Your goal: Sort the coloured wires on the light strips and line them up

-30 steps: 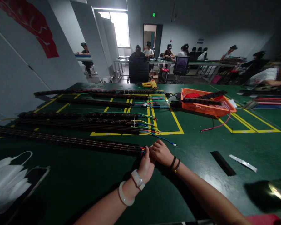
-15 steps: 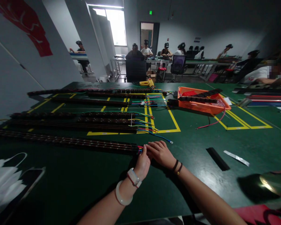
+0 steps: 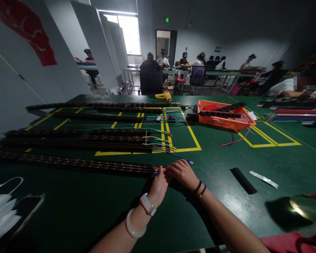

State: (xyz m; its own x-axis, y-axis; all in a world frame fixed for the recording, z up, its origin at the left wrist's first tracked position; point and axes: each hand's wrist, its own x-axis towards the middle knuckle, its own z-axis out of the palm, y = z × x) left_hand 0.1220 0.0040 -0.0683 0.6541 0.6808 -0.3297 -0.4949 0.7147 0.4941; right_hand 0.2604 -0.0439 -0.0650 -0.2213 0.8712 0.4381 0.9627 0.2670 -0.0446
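Observation:
A long black sleeved cable bundle [image 3: 94,166] lies across the green table [image 3: 76,207], and short coloured wires [image 3: 156,171] come out of its right end. My left hand [image 3: 158,188] is closed on these wires, thumb on top. Just to its right, my right hand [image 3: 183,172] has its fingers curled over the wires' far part, touching my left hand. The wire tips are hidden under the fingers. Beyond my hands, more black cable bundles [image 3: 116,143] lie side by side, with a blue wire [image 3: 183,158] ending in a ring terminal.
An orange basket [image 3: 221,123] holds black pieces, near a yellow heat gun [image 3: 164,96]. A black strip [image 3: 243,181] and a silver strip [image 3: 263,179] lie at right, beside a shiny round object [image 3: 309,207]. A white bag [image 3: 2,207] is at left. People sit at far tables.
The view has shifted slightly. My left hand has moved a little down and left, and more of the coloured wires shows at the bundle's end. Both hands remain closed on the wires.

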